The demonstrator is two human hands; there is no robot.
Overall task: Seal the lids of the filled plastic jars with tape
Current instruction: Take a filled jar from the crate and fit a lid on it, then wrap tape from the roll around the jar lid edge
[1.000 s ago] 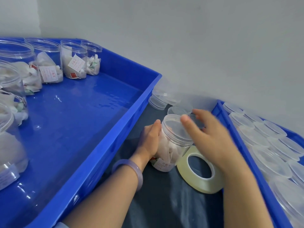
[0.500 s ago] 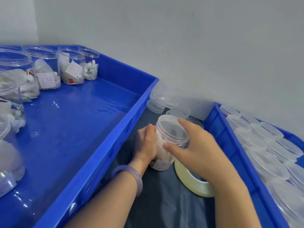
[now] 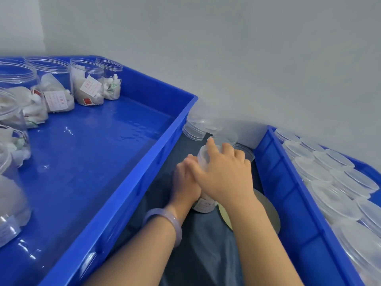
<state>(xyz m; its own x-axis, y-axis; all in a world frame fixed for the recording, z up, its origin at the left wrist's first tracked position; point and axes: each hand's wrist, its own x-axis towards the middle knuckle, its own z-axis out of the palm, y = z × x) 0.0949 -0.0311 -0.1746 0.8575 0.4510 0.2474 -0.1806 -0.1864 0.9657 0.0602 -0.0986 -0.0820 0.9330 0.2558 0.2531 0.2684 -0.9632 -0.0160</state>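
Around: left bin (image 3: 144, 172) and right bin (image 3: 284, 182) flank my jar (image 3: 204, 204); tape (image 3: 270, 213) lies flat beside it, under my wrist.
Jar: upright, lid (image 3: 201, 155) up.
Hands: left (image 3: 185, 182) grips its side; right (image 3: 224, 172) curls over the lid.

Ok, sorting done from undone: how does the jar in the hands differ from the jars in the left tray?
The held jar stands on the dark cloth; the tray jars stand inside the left tray. The left hand and right hand grip the held jar, covering its top; the tray jars stand untouched, rims bare. Both hold white sachets.
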